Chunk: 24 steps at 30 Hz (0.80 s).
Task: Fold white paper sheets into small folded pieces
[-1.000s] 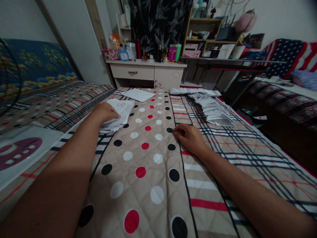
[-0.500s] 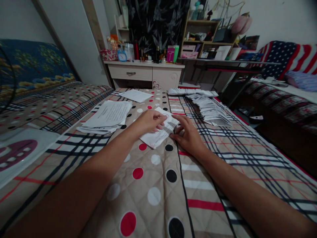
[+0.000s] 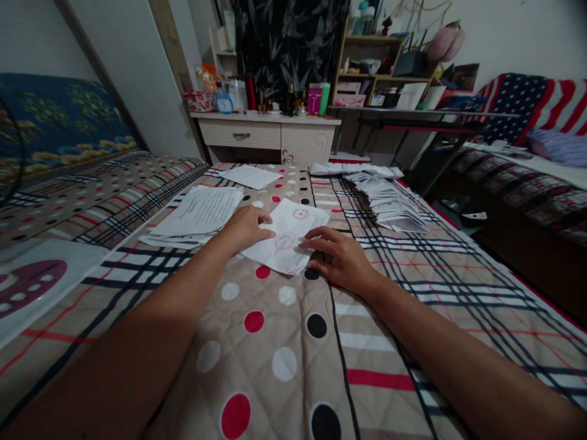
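A white sheet of paper (image 3: 293,227) with fold creases, printed lines and red round stamps lies spread on the quilted bedspread between my hands. My left hand (image 3: 247,228) grips its left edge, the thumb on top and the other fingers curled; some of them are hidden. On the right side of the sheet rest the fingertips of my right hand (image 3: 339,255), spread and slightly bent, with the palm off the paper. Left of my left hand is a stack of printed sheets (image 3: 199,211). Beyond my right hand stands a row of folded papers (image 3: 389,201).
Another white paper (image 3: 251,176) lies farther back on the bed, and a white bundle (image 3: 355,169) sits behind the folded papers. At the left edge is a white plastic bag (image 3: 50,275) with a purple print. A dresser (image 3: 266,131) stands past the bed's far end.
The folded sheet has been opened out, showing more red stamps. My left hand has moved left with its edge, and my right hand has shifted slightly nearer over the sheet.
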Available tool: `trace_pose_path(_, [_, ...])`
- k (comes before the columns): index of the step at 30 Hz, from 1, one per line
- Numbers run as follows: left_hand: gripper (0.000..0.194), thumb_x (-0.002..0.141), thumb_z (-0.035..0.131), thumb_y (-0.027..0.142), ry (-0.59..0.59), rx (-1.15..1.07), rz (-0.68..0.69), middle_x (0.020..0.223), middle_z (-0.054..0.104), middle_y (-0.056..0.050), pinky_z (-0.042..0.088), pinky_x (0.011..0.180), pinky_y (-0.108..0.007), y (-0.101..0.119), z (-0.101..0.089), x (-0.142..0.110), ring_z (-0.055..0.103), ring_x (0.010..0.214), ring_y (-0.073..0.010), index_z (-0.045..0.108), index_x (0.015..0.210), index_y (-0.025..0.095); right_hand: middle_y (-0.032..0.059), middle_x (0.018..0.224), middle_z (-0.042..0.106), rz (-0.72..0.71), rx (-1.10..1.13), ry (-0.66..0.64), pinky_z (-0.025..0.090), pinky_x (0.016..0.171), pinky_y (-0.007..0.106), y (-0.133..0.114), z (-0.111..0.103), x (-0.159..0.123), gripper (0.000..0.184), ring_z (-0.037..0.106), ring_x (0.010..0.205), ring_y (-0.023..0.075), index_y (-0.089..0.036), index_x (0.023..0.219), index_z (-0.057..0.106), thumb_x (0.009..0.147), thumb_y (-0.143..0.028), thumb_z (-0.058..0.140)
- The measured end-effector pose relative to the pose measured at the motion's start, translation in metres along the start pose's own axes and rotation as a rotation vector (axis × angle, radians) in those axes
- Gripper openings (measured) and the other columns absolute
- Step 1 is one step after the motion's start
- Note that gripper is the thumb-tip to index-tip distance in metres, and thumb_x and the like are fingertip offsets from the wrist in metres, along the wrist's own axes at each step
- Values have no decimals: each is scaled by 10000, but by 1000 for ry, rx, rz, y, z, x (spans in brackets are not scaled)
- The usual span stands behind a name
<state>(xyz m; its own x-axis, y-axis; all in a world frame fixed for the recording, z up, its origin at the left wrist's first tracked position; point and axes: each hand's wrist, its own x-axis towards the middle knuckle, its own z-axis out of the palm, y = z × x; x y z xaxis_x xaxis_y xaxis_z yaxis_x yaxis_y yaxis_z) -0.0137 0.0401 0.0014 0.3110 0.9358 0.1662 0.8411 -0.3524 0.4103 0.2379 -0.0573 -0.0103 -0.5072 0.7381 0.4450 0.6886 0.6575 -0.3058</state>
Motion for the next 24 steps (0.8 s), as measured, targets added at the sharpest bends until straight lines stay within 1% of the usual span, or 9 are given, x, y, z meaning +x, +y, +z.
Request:
trace_pose_path(2, [349,641,770,317,7,-26,-24,877,716,-70,458,694,-297,-1,-1,0,630,765,-196,764,950,155,66,1182,655,-28,15,10,511,854,339,1,1,-1,280,645,1015,213,-258,1135,709,858,-268,666])
trace_pose_path(3, [334,642,769,307,3,-42,-34,860,709,-63,450,677,-291,-2,-1,1,621,745,-186,763,938,153,66,1155,664,-44,24,20,507,858,341,0,0,-1,270,643,1010,214,-250,1115,717,849,-276,677])
trace_pose_path(4, [326,643,769,303,-3,-54,-42,834,698,-55,440,657,-284,-3,-1,1,608,720,-175,762,932,152,71,1130,671,-67,37,28,503,855,346,0,0,-1,275,640,1003,219,-238,1101,723,837,-313,696])
trace_pose_path(6, [321,641,771,297,-18,-58,-54,761,664,-33,414,618,-274,-3,-1,1,575,667,-157,759,926,150,85,1068,683,-136,76,31,496,837,356,-3,-2,-1,342,636,975,232,-208,1069,734,811,-431,719])
trace_pose_path(8, [314,639,771,286,-20,-56,-59,692,618,-10,389,595,-268,-2,-2,1,541,628,-144,757,921,149,97,1020,687,-192,120,20,490,814,361,-6,-4,-1,395,631,945,236,-184,1045,739,817,-503,691])
trace_pose_path(12, [316,628,780,269,-16,-103,-66,648,565,12,372,580,-261,-1,-2,0,505,602,-132,755,917,145,109,990,681,-220,177,12,483,799,359,-9,-6,0,354,623,912,228,-163,1010,743,868,-467,631])
trace_pose_path(18, [314,629,785,259,-33,-165,-91,614,516,30,334,541,-251,-5,1,1,453,563,-114,747,917,139,108,969,668,-257,185,34,481,776,353,-9,-5,-1,376,609,886,226,-168,994,739,816,-496,688])
trace_pose_path(24, [298,624,787,244,-30,-159,-116,608,514,30,324,534,-248,-2,0,1,441,552,-110,753,904,148,101,946,664,-254,176,33,483,752,329,-9,-4,-2,277,611,861,204,-166,967,729,864,-409,644])
